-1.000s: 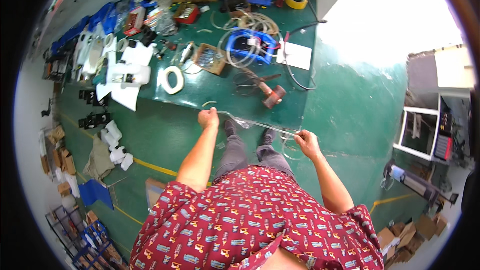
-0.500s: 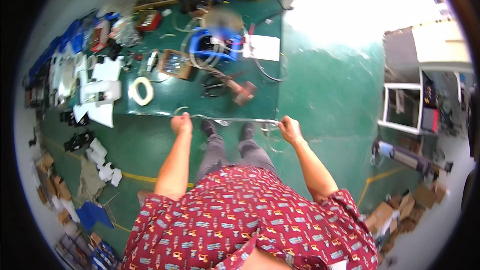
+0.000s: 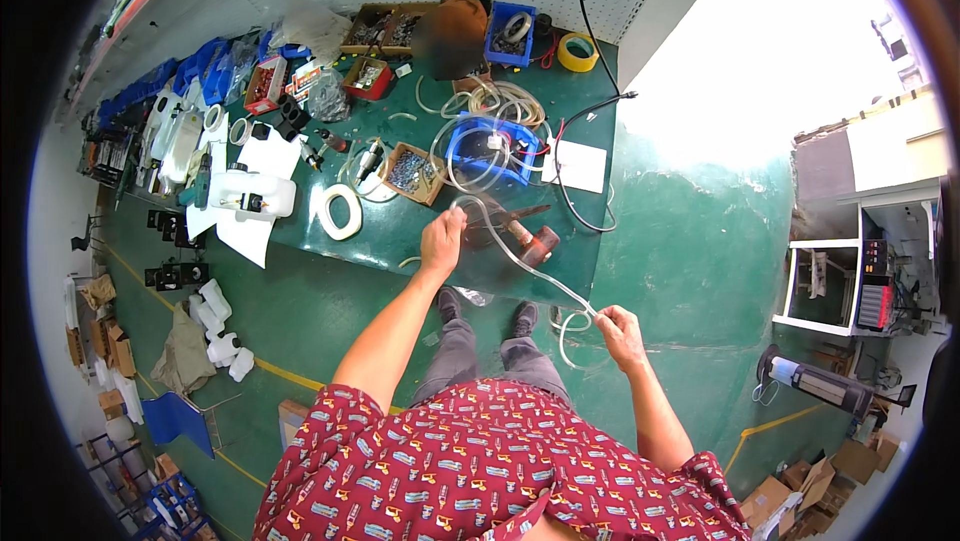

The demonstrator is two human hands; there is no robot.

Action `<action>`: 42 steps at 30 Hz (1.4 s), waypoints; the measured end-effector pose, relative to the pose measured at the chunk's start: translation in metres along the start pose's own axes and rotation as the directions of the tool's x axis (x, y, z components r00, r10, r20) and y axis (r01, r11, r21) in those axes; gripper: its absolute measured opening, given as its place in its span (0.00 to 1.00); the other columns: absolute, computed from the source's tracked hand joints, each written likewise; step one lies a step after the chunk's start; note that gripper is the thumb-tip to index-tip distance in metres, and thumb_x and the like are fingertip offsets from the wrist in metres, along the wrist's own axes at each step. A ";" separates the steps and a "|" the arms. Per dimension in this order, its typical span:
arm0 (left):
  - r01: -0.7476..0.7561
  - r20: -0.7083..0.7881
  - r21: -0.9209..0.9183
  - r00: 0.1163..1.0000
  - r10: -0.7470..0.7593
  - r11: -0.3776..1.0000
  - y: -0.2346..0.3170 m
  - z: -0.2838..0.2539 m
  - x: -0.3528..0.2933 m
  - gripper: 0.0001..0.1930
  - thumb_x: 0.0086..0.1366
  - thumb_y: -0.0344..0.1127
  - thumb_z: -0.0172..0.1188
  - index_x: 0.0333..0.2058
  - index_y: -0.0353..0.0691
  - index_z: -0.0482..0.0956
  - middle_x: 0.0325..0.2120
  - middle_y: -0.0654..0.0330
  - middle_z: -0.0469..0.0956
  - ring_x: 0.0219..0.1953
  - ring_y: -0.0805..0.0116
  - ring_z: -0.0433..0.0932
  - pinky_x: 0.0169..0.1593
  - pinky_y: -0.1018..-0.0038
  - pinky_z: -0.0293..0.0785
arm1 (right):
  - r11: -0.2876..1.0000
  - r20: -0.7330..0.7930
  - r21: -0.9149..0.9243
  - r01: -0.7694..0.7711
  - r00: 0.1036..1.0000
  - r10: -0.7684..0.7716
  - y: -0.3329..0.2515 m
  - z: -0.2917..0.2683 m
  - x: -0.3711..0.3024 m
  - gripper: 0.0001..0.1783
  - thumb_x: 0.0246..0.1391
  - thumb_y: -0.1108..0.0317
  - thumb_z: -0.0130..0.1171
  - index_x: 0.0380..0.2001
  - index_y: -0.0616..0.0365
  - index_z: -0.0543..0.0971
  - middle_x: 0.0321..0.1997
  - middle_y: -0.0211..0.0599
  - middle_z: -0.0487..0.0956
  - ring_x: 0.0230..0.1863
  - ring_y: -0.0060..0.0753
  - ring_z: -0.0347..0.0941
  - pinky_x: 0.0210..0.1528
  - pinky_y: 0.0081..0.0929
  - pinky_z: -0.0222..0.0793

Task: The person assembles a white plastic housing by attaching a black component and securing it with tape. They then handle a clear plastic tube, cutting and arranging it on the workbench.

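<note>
A clear flexible tube [image 3: 512,256] runs slack between my two hands, bowing across the front of the green bench. My left hand [image 3: 441,241] is closed round its upper end, above the bench edge. Past the bench corner, my right hand [image 3: 622,337] pinches the tube farther along, and a loose loop of it hangs below. Behind the tube lies a hammer [image 3: 540,245] with a reddish-brown head. A dark tool beside it is partly hidden by the tube and my left hand.
On the bench are a blue bin [image 3: 522,179] with tubing over it, a carton of small metal parts [image 3: 414,173], a white tape roll [image 3: 340,213], a white plastic tank [image 3: 268,193] and yellow tape [image 3: 577,53]. A black cable [image 3: 568,191] crosses the right side. Bench edge runs before my legs.
The tube was stretched straight between my hands; now it sags in a curve. My left hand has moved forward over the bench, and my view has tilted up.
</note>
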State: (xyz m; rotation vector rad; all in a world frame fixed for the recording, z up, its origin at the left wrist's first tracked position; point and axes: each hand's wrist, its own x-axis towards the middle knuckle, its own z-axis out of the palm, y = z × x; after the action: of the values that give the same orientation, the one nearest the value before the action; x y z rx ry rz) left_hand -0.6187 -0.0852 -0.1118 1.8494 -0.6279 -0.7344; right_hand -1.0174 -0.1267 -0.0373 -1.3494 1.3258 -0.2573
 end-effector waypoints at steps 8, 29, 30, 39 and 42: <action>-0.592 0.516 0.445 0.783 0.348 0.672 0.025 0.003 -0.002 0.33 0.56 0.51 0.71 0.57 0.41 0.75 0.52 0.53 0.79 0.56 0.49 0.76 0.58 0.58 0.76 | 0.822 -0.019 0.562 -0.090 0.992 0.121 -0.052 -0.017 -0.044 0.08 0.64 0.66 0.62 0.32 0.58 0.78 0.19 0.15 0.64 0.18 0.08 0.53 0.19 0.16 0.47; 0.132 0.438 0.012 0.890 -0.124 0.991 -0.025 -0.070 -0.118 0.17 0.60 0.28 0.64 0.47 0.32 0.75 0.30 0.58 0.80 0.31 0.70 0.78 0.37 0.70 0.75 | 0.858 -0.231 0.066 0.509 0.845 -0.483 -0.201 0.099 0.077 0.09 0.64 0.68 0.62 0.34 0.65 0.80 0.25 0.28 0.78 0.25 0.17 0.70 0.28 0.22 0.67; 0.272 0.358 -0.090 0.906 -0.224 0.958 -0.034 -0.075 -0.130 0.18 0.59 0.28 0.66 0.47 0.32 0.75 0.31 0.58 0.80 0.33 0.70 0.78 0.38 0.70 0.75 | 0.838 -0.247 0.020 0.545 0.815 -0.524 -0.201 0.104 0.080 0.09 0.64 0.68 0.62 0.35 0.65 0.80 0.24 0.28 0.78 0.24 0.17 0.70 0.28 0.23 0.68; 0.251 0.628 -0.284 0.778 -0.018 0.926 0.096 -0.088 -0.125 0.22 0.60 0.26 0.63 0.53 0.31 0.73 0.32 0.65 0.76 0.33 0.77 0.74 0.39 0.79 0.72 | 0.813 -0.203 -0.035 0.581 0.793 -0.575 -0.218 0.139 0.082 0.07 0.64 0.70 0.62 0.36 0.64 0.78 0.24 0.35 0.81 0.24 0.21 0.75 0.29 0.24 0.72; 0.233 0.707 -0.218 0.707 -0.011 0.948 0.116 -0.077 -0.085 0.22 0.60 0.28 0.64 0.53 0.31 0.73 0.36 0.63 0.78 0.38 0.76 0.76 0.44 0.79 0.72 | 0.830 -0.148 -0.012 0.558 0.820 -0.553 -0.228 0.145 0.075 0.07 0.64 0.70 0.61 0.38 0.64 0.78 0.26 0.34 0.82 0.24 0.20 0.76 0.28 0.22 0.72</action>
State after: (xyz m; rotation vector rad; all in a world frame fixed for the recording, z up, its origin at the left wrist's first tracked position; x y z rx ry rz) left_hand -0.6307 -0.0199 0.0374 1.3017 -0.8165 -1.5744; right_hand -0.7592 -0.1779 0.0589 -1.6977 1.0040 -0.7885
